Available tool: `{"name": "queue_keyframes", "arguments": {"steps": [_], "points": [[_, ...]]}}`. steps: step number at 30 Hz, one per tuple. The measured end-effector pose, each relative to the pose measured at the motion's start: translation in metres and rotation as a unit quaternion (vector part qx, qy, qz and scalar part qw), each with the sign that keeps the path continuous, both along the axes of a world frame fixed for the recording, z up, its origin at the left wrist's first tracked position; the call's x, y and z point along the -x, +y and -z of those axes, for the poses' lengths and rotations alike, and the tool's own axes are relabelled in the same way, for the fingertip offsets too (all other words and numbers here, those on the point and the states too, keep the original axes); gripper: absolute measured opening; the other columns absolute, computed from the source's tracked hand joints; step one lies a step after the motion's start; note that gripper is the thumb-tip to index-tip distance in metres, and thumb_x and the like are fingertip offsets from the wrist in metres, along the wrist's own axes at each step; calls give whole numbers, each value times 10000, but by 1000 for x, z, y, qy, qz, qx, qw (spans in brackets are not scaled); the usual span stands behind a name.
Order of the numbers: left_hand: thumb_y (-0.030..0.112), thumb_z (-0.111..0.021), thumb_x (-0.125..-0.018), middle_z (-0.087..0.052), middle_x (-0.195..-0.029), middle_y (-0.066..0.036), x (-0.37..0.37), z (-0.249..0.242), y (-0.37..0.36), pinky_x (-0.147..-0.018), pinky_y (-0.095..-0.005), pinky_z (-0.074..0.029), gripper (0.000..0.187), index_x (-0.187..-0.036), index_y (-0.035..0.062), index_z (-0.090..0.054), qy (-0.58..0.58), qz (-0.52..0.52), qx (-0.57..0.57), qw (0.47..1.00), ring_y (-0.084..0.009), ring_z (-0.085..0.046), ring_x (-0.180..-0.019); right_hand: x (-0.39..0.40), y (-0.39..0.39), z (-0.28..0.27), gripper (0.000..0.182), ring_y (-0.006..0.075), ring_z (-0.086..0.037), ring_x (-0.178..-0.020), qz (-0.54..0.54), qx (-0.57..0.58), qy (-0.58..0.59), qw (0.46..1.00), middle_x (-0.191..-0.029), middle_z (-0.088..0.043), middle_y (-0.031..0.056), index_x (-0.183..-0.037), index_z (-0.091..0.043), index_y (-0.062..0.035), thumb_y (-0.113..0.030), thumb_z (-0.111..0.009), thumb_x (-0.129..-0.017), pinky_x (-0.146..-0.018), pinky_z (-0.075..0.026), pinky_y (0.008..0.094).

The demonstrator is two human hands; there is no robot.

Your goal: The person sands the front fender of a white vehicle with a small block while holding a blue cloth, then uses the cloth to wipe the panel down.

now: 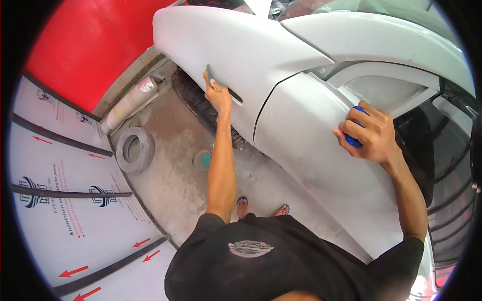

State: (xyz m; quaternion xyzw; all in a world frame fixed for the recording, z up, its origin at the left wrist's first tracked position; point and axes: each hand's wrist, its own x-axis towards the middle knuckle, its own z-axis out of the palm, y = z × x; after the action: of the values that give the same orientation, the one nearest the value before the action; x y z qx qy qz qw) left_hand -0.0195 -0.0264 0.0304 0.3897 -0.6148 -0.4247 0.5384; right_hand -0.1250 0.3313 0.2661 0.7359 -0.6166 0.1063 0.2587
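Note:
My left hand (pixel 218 95) is closed on a thin, flat, greenish-brown pad (pixel 208 75), held against the white car fender (pixel 226 45) above the front wheel. Just right of that hand is a dark oval slot (pixel 235 96) in the fender. Over the white car door (pixel 306 120), near the window frame, my right hand (pixel 369 131) is closed around a blue cloth or sponge (pixel 354 138). Whether the blue thing touches the door cannot be told.
A dark tyre (pixel 193 98) sits under the fender. On the concrete floor are a loose grey tyre (pixel 134 149), a round container (pixel 202 160) with something teal inside, and a wrapped roll (pixel 128 105). Printed panels (pixel 75 165) line the left side, below a red surface (pixel 100 45).

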Motion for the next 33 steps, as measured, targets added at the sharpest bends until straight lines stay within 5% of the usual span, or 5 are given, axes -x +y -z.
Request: {"name": "queue_keyframes", "arguments": {"steps": [3, 11, 16, 19, 33], "points": [[127, -400, -1136, -504, -1561, -345, 12, 35, 62, -1209, -478, -435, 477, -1518, -149, -469, 10, -41, 167, 985, -465, -471, -1482, 0, -3, -2, 294, 193, -563, -660, 8, 2, 11, 1000, -745, -557, -10, -727, -598, -171, -205, -882, -794, -465, -425, 336], [120, -444, -1096, -666, -1334, -370, -1, 29, -2, -1078, -497, -494, 446, -1439, -138, -568, -64, -19, -57, 996, -500, -651, -1253, 1, -1, -1, 290, 191, -568, -662, 10, -4, 2, 1000, -742, -544, -8, -731, -602, -173, -208, -883, -795, -461, -421, 338], [149, -458, -1106, -753, -997, -325, 20, 42, 8, -852, -520, -525, 371, -1117, -150, -678, 51, -162, 200, 965, -514, -715, -915, 2, -2, 0, 283, 200, -554, -648, 2, 3, 4, 1000, -729, -535, -2, -726, -604, -164, -172, -882, -776, -464, -421, 334], [148, -477, -1098, -752, -1035, -330, 3, 31, -17, -875, -513, -527, 371, -1210, -140, -681, -19, -52, -43, 998, -502, -722, -968, 2, -1, 1, 295, 198, -569, -667, 4, 0, 4, 1000, -739, -540, -10, -730, -597, -175, -196, -888, -777, -465, -429, 336], [175, -462, -1095, -713, -921, -331, 10, 28, 47, -811, -524, -502, 404, -999, -170, -647, -14, -93, 84, 992, -469, -672, -820, 6, -2, 2, 265, 207, -525, -634, -31, 17, -14, 999, -721, -531, 10, -731, -609, -135, -119, -869, -779, -469, -406, 341]]}}
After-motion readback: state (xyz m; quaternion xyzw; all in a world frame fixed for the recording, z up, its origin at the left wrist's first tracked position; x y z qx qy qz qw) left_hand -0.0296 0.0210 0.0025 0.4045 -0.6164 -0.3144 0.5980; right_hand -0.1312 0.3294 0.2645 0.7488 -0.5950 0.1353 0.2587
